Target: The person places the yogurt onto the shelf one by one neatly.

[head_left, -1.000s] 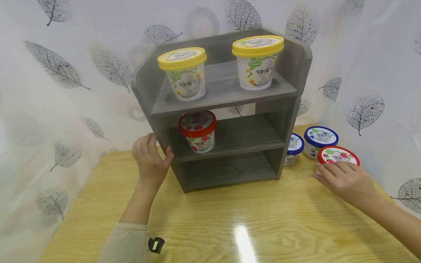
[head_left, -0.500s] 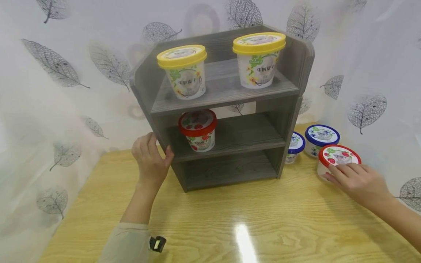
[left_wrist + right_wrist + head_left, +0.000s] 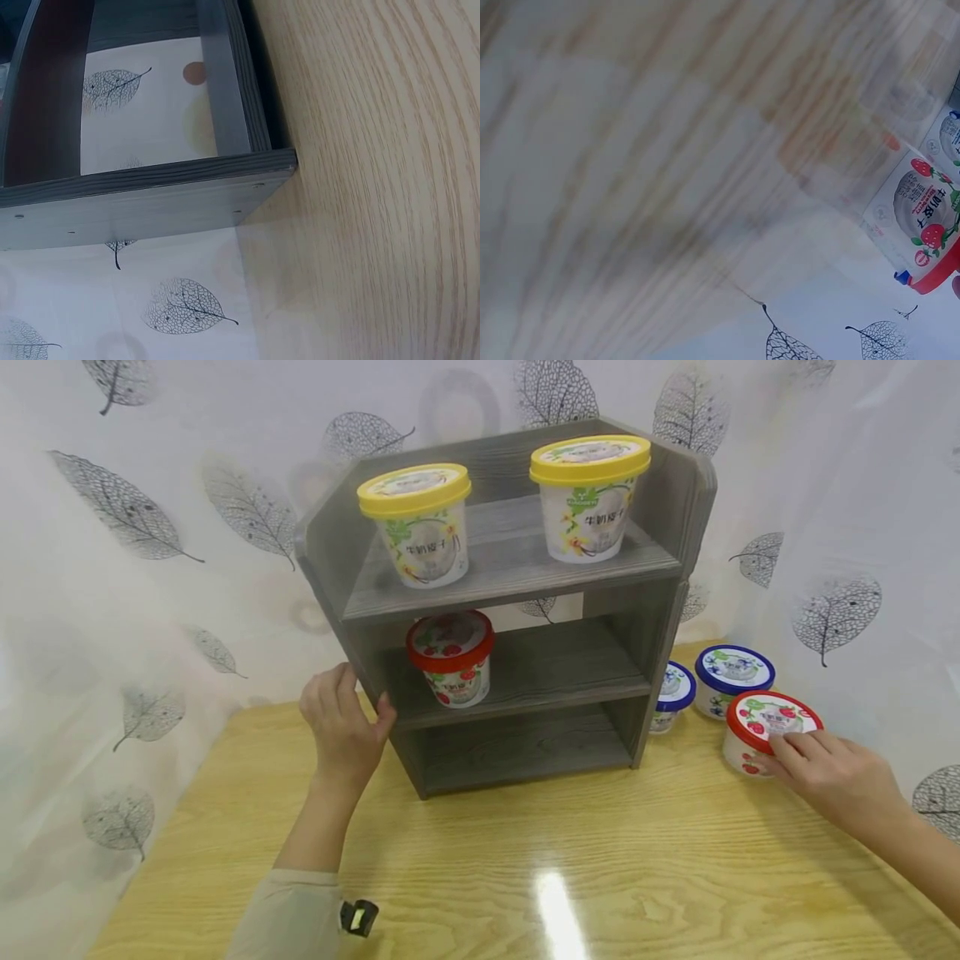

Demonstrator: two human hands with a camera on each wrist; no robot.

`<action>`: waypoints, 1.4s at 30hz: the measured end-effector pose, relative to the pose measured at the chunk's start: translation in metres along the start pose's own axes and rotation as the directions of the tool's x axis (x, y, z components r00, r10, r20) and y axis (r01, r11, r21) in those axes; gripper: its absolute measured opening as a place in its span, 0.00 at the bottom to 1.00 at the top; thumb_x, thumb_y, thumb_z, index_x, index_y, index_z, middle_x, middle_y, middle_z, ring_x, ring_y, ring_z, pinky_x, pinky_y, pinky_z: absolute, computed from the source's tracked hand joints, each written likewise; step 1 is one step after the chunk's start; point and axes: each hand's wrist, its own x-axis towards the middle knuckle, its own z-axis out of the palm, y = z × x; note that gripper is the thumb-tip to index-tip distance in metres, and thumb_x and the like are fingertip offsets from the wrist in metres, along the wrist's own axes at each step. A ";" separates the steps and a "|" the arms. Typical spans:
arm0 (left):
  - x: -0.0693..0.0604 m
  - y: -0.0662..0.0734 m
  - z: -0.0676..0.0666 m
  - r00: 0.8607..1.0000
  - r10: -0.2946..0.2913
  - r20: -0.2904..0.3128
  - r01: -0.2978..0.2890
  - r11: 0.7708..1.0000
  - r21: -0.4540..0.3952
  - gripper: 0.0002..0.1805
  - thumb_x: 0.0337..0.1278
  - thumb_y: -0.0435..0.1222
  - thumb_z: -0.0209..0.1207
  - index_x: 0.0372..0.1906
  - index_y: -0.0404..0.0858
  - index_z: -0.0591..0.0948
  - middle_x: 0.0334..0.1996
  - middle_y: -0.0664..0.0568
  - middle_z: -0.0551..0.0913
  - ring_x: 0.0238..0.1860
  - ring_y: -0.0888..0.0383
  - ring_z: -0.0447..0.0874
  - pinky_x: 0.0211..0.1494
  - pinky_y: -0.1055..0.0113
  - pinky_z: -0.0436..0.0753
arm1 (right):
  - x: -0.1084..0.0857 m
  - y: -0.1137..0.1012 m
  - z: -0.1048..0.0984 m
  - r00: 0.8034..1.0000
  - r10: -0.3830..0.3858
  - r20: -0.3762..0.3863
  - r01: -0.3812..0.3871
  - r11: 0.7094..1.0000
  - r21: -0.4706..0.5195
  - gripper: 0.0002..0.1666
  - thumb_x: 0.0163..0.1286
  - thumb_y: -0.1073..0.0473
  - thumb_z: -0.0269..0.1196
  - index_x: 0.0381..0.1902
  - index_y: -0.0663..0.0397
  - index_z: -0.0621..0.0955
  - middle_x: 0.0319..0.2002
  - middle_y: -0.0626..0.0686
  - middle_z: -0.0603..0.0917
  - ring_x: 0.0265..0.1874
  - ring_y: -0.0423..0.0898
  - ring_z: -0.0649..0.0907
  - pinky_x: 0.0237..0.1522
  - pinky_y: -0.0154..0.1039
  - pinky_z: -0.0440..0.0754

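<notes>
On the left side panel of the grey wooden shelf (image 3: 525, 760), my left hand (image 3: 343, 727) holds on, its thumb over the front edge and its fingers on the outer side. At the right, a tub with a red strawberry lid (image 3: 774, 714) stands on the table. My right hand (image 3: 843, 777) is at that tub's near right side, fingers loosely bent, fingertips by the lid's rim; whether they touch cannot be told. In the right wrist view, the strawberry tub (image 3: 922, 210) shows with a fingertip beside its lid.
Two yellow-lidded tubs, left one (image 3: 423, 527) and right one (image 3: 588, 502), stand on the top shelf. A red-lidded tub (image 3: 453, 664) sits on the middle shelf. Two blue-lidded tubs, nearer one (image 3: 675, 689) and farther one (image 3: 733, 670), stand between the shelf and the strawberry tub.
My right hand has slid right along the front of the strawberry tub, uncovering more of its side and lid. The left hand and the tubs stay put; the view shifts slightly.
</notes>
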 end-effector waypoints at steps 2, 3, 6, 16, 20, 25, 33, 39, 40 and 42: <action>0.000 0.000 0.000 1.000 0.001 -0.002 -0.001 1.000 0.001 0.23 0.44 0.35 0.54 0.47 0.24 0.71 0.41 0.35 0.71 0.43 0.37 0.66 0.48 0.44 0.61 | -0.001 0.001 -0.001 1.000 0.002 0.020 -0.002 1.000 0.002 0.33 0.74 0.46 0.44 0.28 0.71 0.78 0.22 0.65 0.78 0.18 0.61 0.77 0.15 0.53 0.75; 0.000 0.000 0.000 1.000 0.001 -0.002 -0.001 1.000 0.002 0.23 0.44 0.35 0.54 0.47 0.25 0.71 0.41 0.35 0.71 0.44 0.37 0.66 0.48 0.44 0.61 | -0.001 0.001 -0.001 1.000 0.005 0.023 -0.005 1.000 0.005 0.33 0.74 0.46 0.44 0.28 0.71 0.78 0.22 0.65 0.78 0.18 0.61 0.77 0.16 0.53 0.75; 0.000 0.000 0.000 1.000 0.003 -0.005 -0.003 1.000 0.006 0.23 0.44 0.35 0.54 0.47 0.25 0.71 0.41 0.35 0.71 0.44 0.37 0.66 0.48 0.44 0.61 | -0.003 0.002 0.000 1.000 0.007 0.020 -0.007 1.000 0.025 0.33 0.74 0.46 0.44 0.29 0.71 0.79 0.22 0.64 0.79 0.18 0.61 0.77 0.16 0.54 0.75; 0.001 0.000 -0.002 1.000 0.009 0.004 -0.009 1.000 0.012 0.24 0.44 0.36 0.54 0.47 0.25 0.71 0.41 0.35 0.71 0.44 0.37 0.66 0.47 0.45 0.61 | -0.008 0.006 0.004 0.997 -0.001 -0.072 0.010 0.993 0.121 0.29 0.73 0.46 0.47 0.29 0.67 0.81 0.20 0.61 0.79 0.15 0.59 0.73 0.14 0.54 0.72; 0.002 0.000 -0.001 1.000 0.010 0.002 -0.010 1.000 0.014 0.24 0.44 0.36 0.54 0.47 0.25 0.71 0.41 0.35 0.71 0.43 0.37 0.66 0.47 0.45 0.61 | -0.009 0.007 0.006 0.996 -0.006 -0.084 0.019 0.989 0.148 0.28 0.72 0.47 0.48 0.30 0.67 0.81 0.19 0.60 0.77 0.14 0.58 0.72 0.14 0.53 0.71; 0.003 0.001 -0.001 1.000 0.011 -0.001 -0.011 1.000 0.005 0.23 0.44 0.36 0.54 0.47 0.25 0.71 0.41 0.35 0.72 0.43 0.37 0.66 0.47 0.44 0.61 | -0.013 0.010 0.007 0.993 -0.006 -0.114 0.020 0.992 0.126 0.28 0.72 0.46 0.49 0.29 0.65 0.82 0.18 0.59 0.77 0.13 0.58 0.70 0.12 0.52 0.69; 0.002 0.001 0.000 1.000 -0.002 -0.012 0.002 1.000 0.008 0.23 0.45 0.36 0.54 0.47 0.25 0.72 0.40 0.35 0.72 0.43 0.37 0.66 0.47 0.45 0.61 | -0.014 0.012 0.008 0.990 0.000 -0.140 0.020 0.990 0.138 0.28 0.71 0.46 0.50 0.28 0.66 0.82 0.18 0.59 0.77 0.13 0.58 0.72 0.14 0.53 0.71; 0.002 0.001 0.000 1.000 0.002 -0.003 -0.002 1.000 0.014 0.23 0.44 0.36 0.54 0.47 0.25 0.71 0.41 0.35 0.72 0.43 0.37 0.66 0.48 0.45 0.61 | -0.011 0.010 0.004 0.992 -0.011 -0.124 0.030 0.987 0.157 0.28 0.71 0.46 0.49 0.27 0.65 0.82 0.18 0.60 0.77 0.13 0.58 0.72 0.13 0.53 0.71; 0.002 0.001 0.000 1.000 0.003 -0.004 -0.003 1.000 0.014 0.23 0.44 0.36 0.54 0.47 0.25 0.71 0.41 0.35 0.72 0.43 0.37 0.66 0.48 0.45 0.61 | -0.010 0.010 0.004 0.992 -0.012 -0.126 0.032 0.987 0.157 0.28 0.72 0.46 0.49 0.27 0.65 0.82 0.17 0.60 0.77 0.13 0.58 0.72 0.13 0.53 0.71; 0.002 0.001 0.000 1.000 0.005 -0.007 -0.004 1.000 0.017 0.23 0.44 0.36 0.53 0.47 0.25 0.71 0.41 0.35 0.72 0.43 0.37 0.66 0.48 0.45 0.61 | -0.010 0.010 0.003 0.992 -0.014 -0.124 0.034 0.987 0.157 0.29 0.71 0.46 0.49 0.27 0.66 0.82 0.17 0.60 0.76 0.13 0.57 0.72 0.12 0.52 0.71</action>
